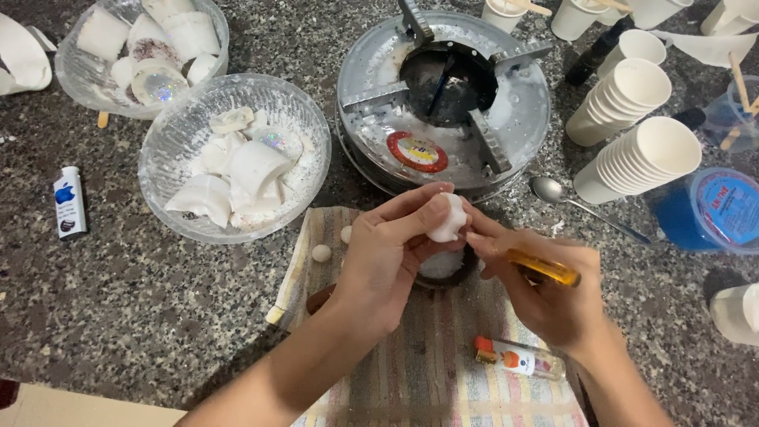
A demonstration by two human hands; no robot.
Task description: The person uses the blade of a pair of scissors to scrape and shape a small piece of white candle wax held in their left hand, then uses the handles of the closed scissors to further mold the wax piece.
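over striped cloth (pixel 443 372), left hand (pixel 387 257) fingers (pixel 415 207) pinch white lump (pixel 447 218).

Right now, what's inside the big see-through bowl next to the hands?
The clear bowl holds white broken shell-like pieces and one shiny glittery piece. Whatever lies beneath the pile is covered.
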